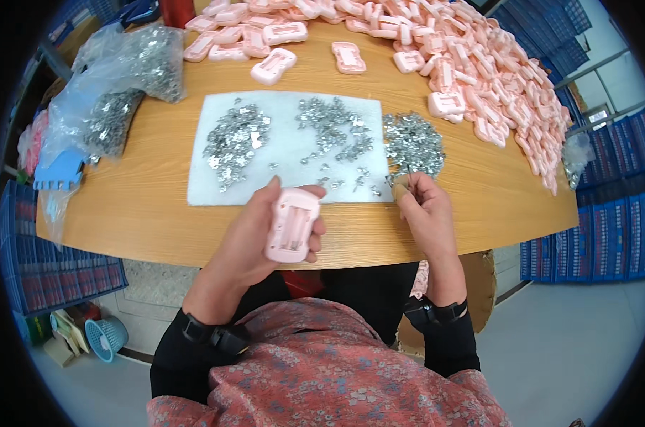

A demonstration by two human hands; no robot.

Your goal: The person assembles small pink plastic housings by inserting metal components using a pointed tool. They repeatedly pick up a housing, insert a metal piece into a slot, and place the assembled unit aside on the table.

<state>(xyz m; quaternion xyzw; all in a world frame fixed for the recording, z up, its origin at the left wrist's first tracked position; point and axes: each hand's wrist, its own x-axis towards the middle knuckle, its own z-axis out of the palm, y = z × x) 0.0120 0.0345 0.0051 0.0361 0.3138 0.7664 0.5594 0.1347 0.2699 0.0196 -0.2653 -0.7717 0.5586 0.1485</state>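
Note:
A pale pink plastic casing [294,224] with a long battery recess rests in my left hand [255,231], fingers wrapped round its edges. A small bit of metal shows at the recess's near end. My right hand [429,213] pinches at the near edge of a pile of small silvery metal pieces [413,142]; what sits between thumb and fingers is too small to make out. To the left of that pile lies a white foam sheet [283,156] bearing two more heaps, a left heap of metal pieces [236,142] and a right heap of metal pieces [329,124].
Many pink casings [472,78] are heaped along the table's far and right side. Clear plastic bags of metal parts [151,64] lie at the left, by a blue plastic piece [59,171]. Blue crates [593,235] stand right, a cardboard box [483,299] below the edge.

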